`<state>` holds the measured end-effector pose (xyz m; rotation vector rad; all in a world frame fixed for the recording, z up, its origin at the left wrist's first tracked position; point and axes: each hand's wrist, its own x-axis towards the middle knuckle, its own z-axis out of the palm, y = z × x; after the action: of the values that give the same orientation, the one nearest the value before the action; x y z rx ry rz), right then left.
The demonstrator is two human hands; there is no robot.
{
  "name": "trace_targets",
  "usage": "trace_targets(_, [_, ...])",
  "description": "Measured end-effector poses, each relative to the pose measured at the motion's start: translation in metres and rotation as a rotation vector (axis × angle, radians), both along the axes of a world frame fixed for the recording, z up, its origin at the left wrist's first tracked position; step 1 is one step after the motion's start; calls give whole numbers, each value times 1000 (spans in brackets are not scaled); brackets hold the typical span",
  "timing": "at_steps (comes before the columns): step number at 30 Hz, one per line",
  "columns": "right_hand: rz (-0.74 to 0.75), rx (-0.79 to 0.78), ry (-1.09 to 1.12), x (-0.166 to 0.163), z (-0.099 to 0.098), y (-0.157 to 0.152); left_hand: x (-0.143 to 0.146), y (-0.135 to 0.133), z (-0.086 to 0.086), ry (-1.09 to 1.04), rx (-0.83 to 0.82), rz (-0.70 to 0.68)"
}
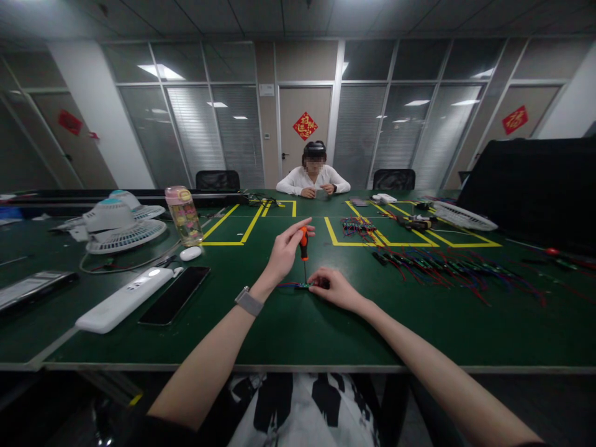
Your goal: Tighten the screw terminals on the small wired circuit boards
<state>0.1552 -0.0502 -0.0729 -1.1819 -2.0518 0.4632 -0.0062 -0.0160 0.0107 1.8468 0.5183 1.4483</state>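
My left hand [285, 251] pinches the orange handle of a small screwdriver [304, 247], held upright with its tip down on a small green circuit board [305, 285] that has red and blue wires. My right hand [336, 288] lies on the green table [288, 329] and grips the right end of that board, fingers curled over it. A watch sits on my left wrist.
Rows of wired boards [442, 267] lie to the right. A black phone [174, 295], white power bank [123, 298], white mouse [190, 252], pink bottle [184, 214] and white fans [123, 223] sit left. Another person [313, 177] sits across the table.
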Motion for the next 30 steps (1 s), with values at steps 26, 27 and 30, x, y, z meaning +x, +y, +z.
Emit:
trace_targets(26, [3,-16,-2,0,3,-1,0,3,-2,22,22,52])
trace_targets(27, [3,-14,-1,-1,3,-1,0,3,-1,6,-7,-10])
trace_targets(30, [2,-15,8,-1,3,-2,0,5,-2,-53,-121,-188])
